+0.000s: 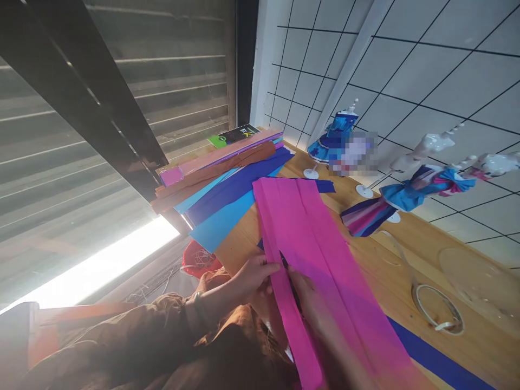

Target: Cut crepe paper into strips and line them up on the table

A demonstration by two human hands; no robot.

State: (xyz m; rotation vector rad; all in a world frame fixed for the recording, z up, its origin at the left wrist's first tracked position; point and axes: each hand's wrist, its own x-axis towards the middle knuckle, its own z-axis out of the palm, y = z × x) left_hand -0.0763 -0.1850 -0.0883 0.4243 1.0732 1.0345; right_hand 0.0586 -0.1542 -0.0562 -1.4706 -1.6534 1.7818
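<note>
A long pink sheet (325, 260), creased lengthwise, lies over the wooden table. A narrow strip at its left side is parted from the rest below the scissors (283, 260), whose dark blades show at the cut. My left hand (255, 276) pinches the edge of that strip between thumb and fingers. Closed around the scissors, my right hand (311, 303) rests over the pink sheet just right of the cut. The scissors' handles are mostly hidden by my right hand.
Folded brown (219, 170), blue and purple sheets are stacked at the table's far left. Small mannequins, some in blue dresses (341, 130), stand along the tiled wall. A tape roll (437, 310) lies at the right. A red basket (199, 259) is below the table's left edge.
</note>
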